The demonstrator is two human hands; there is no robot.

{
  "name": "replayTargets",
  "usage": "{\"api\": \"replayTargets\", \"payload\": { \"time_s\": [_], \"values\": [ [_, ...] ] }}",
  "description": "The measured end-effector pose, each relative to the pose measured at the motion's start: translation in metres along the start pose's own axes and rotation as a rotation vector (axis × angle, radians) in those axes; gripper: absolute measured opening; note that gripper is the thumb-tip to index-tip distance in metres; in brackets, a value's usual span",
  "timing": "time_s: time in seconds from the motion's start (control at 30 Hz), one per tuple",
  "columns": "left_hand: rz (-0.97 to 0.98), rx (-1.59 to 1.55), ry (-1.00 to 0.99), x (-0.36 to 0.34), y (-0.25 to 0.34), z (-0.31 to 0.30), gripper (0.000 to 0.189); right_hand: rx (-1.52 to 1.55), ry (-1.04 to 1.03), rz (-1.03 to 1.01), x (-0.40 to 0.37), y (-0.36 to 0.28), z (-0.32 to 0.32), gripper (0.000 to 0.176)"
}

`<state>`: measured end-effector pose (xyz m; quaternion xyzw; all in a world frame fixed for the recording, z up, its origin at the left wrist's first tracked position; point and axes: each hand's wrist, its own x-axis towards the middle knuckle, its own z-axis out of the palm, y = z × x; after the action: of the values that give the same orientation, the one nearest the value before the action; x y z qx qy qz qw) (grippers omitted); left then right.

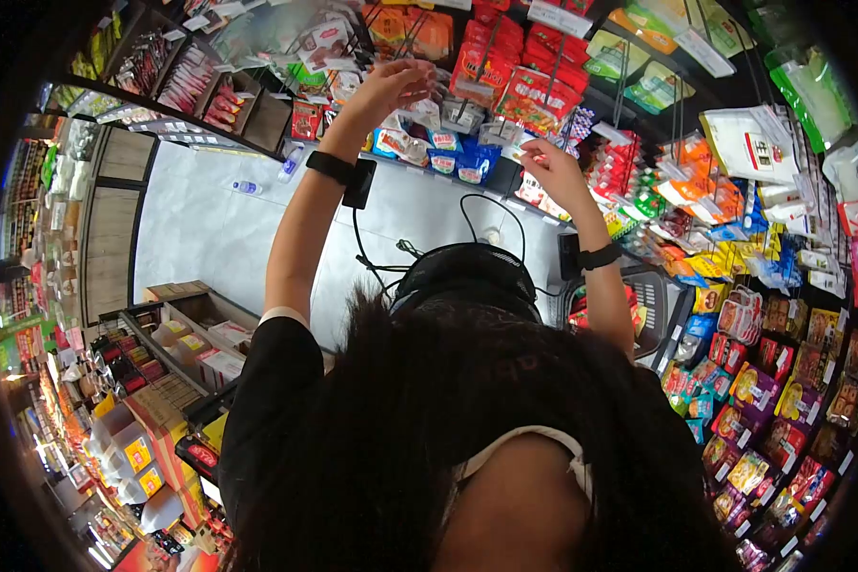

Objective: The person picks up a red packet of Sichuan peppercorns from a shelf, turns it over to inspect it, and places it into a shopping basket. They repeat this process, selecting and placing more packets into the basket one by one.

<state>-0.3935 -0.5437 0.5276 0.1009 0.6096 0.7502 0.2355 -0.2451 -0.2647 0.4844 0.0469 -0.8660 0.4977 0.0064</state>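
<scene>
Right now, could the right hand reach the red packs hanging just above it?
Probably yes: the right hand appears just below the red packs, with nothing visibly blocking the way, though depth is unclear.

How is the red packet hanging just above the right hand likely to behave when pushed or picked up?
The red packet probably flexes, since its wrapping looks creased. Bright highlights suggest a slick film that may slip. As it appears to hang, it might swing if the right hand pushes it.
</scene>
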Motion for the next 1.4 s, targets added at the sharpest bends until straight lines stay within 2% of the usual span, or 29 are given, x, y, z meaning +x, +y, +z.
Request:
{"api": "replayTargets", "payload": {
  "time_s": [0.07,0.13,0.2,0.27,0.43,0.53,0.57,0.67,0.7,0.83,0.87,0.9,0.93,0.97,1.0,1.07,1.13,1.17,1.2,1.23,1.3,1.4],
  "values": [
    [-0.018,-0.04,-0.01,0.025,-0.001,0.001,0.027,0.028,-0.005,0.022,0.023,0.003,-0.01,0.027],
    [-0.008,-0.068,-0.008,0.051,-0.004,0.005,0.021,0.072,0.003,-0.044,0.048,0.018,-0.016,0.026],
    [-0.009,-0.007,-0.022,0.078,-0.014,0.002,0.023,0.097,0.023,-0.111,0.076,0.033,-0.021,0.026],
    [-0.001,-0.077,0.093,0.087,-0.008,0.022,0.02,0.143,-0.016,-0.059,0.097,0.025,-0.03,0.025],
    [0.047,-0.123,0.163,0.122,-0.018,0.031,0.025,0.151,0.018,-0.067,0.145,0.044,-0.029,0.025],
    [0.059,-0.143,0.18,0.159,-0.039,0.015,0.027,0.217,0.051,0.006,0.172,0.054,-0.022,0.027],
    [0.061,-0.142,0.182,0.173,-0.045,0.008,0.033,0.157,0.092,0.003,0.177,0.052,-0.022,0.029],
    [0.187,-0.22,0.114,0.198,-0.053,-0.006,0.039,0.246,0.066,0.151,0.201,0.058,-0.015,0.028],
    [0.257,-0.256,0.034,0.205,-0.053,-0.01,0.044,0.15,0.154,-0.012,0.211,0.061,-0.01,0.028],
    [0.243,-0.352,0.081,0.227,-0.046,-0.013,0.053,0.029,0.281,0.061,0.242,0.063,0.001,0.029],
    [0.174,-0.229,0.111,0.249,-0.054,-0.026,0.054,0.01,0.307,0.035,0.251,0.062,0.0,0.03],
    [0.429,0.064,0.102,0.25,-0.05,-0.03,0.053,-0.009,0.33,0.01,0.258,0.058,0.0,0.031],
    [0.477,0.111,0.083,0.245,-0.041,-0.029,0.053,-0.026,0.352,-0.015,0.266,0.056,0.001,0.032],
    [0.526,0.157,0.065,0.24,-0.031,-0.028,0.052,0.052,0.347,0.063,0.285,0.07,0.007,0.038],
    [0.365,-0.043,0.038,0.234,-0.006,-0.017,0.054,0.026,0.405,0.041,0.292,0.066,0.009,0.039],
    [0.161,-0.133,0.034,0.244,0.007,-0.022,0.057,-0.028,0.521,-0.004,0.308,0.052,0.008,0.043],
    [0.081,0.076,0.079,0.273,-0.014,-0.046,0.061,-0.062,0.573,-0.003,0.319,0.05,0.009,0.049],
    [0.019,0.034,0.006,0.288,-0.024,-0.059,0.066,-0.059,0.609,-0.034,0.325,0.057,0.012,0.05],
    [0.03,-0.006,0.026,0.288,-0.02,-0.057,0.067,-0.058,0.646,-0.066,0.33,0.061,0.013,0.051],
    [0.042,-0.045,0.046,0.282,-0.014,-0.052,0.067,-0.077,0.614,0.014,0.331,0.058,0.012,0.051],
    [0.097,-0.062,0.089,0.281,-0.012,-0.047,0.069,-0.057,0.636,-0.021,0.336,0.062,0.015,0.051],
    [0.193,-0.09,-0.025,0.293,-0.019,-0.055,0.066,-0.041,0.662,-0.027,0.343,0.072,0.02,0.051]
  ]
}}
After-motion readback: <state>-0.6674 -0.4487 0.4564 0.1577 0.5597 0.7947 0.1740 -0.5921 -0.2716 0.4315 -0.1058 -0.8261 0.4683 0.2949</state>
